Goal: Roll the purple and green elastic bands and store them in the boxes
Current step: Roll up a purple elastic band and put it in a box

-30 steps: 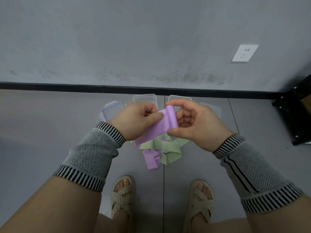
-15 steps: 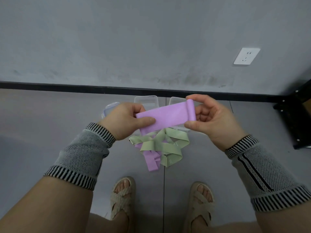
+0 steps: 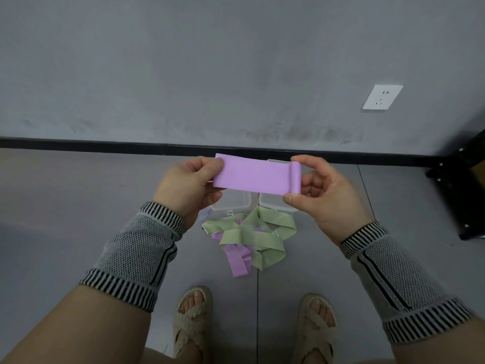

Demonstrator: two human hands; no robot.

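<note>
I hold a purple elastic band (image 3: 256,177) flat and level in the air between both hands. My left hand (image 3: 193,187) pinches its left end. My right hand (image 3: 324,198) grips the right end, where a small roll has formed under the thumb and fingers. On the floor below lies a tangled pile of green bands (image 3: 249,236) with another purple band (image 3: 238,258) under them. Two clear plastic boxes (image 3: 231,203) (image 3: 273,203) stand open just behind the pile, partly hidden by the held band.
A grey wall with a black skirting strip (image 3: 105,145) runs behind the boxes, and a white socket (image 3: 382,97) sits on it. A black metal frame (image 3: 462,190) stands at the right. My sandalled feet (image 3: 193,313) are near the bottom.
The held purple band rose and was stretched out level between my hands, which moved apart. The small roll has stayed at its right end.
</note>
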